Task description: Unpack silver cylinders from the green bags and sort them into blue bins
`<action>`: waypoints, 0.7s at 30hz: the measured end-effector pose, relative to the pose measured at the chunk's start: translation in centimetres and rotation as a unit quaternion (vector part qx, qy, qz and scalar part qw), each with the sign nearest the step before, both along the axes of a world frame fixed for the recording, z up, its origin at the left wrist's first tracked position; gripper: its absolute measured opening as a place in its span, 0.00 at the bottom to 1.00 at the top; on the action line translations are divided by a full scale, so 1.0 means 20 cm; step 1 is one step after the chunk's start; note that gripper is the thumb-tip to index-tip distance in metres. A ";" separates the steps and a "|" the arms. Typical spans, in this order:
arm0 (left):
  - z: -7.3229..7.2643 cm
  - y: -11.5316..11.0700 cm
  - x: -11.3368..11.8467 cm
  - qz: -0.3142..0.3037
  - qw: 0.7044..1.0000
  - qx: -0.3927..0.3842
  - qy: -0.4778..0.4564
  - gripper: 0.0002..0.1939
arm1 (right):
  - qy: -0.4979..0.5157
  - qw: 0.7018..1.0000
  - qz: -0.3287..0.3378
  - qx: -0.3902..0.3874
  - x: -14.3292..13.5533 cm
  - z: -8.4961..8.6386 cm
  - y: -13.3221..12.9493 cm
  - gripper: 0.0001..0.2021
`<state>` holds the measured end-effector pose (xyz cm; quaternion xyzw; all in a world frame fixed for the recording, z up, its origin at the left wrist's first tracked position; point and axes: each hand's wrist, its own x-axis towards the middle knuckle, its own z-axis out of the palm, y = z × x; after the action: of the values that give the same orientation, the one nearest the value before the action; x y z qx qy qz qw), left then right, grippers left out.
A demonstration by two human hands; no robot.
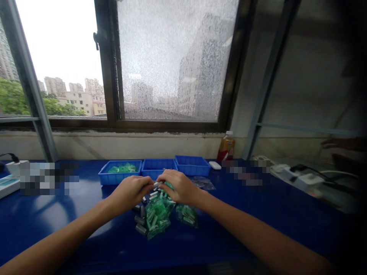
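Note:
My left hand (130,194) and my right hand (181,186) meet above the middle of the table, both with fingers closed. Pinched between their fingertips is a small whitish piece (157,184), too small to identify further. Right below the hands lies a green plastic bag (158,215) with short pale strips or tubes in and around it. A smaller green bag (187,215) of similar pieces rests under my right hand. Several dark grey cylinders (140,228) lie loose to the left of the bags.
Three blue bins stand along the back: the left bin (110,179) holds green bags, beside a middle bin (159,163) and a right bin (193,170). A bottle (227,147) and a white rounded object (215,165) are behind right. Power strips (306,183) and cords lie far right.

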<state>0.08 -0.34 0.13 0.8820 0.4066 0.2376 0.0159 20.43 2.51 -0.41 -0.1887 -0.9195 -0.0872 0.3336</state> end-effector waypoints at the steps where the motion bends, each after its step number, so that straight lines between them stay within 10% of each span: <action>1: 0.00 0.00 0.00 0.000 1.000 0.005 0.005 0.11 | -0.004 1.000 -0.003 -0.002 0.00 0.00 0.00 0.05; 21: 0.03 -0.04 0.02 -0.009 0.997 -0.012 -0.072 0.09 | 0.015 0.993 -0.033 -0.111 0.01 0.04 -0.03 0.11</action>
<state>0.38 -1.07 0.69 0.8660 0.3993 0.2954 0.0579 20.57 2.01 0.29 -0.2560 -0.9117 0.0072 0.3213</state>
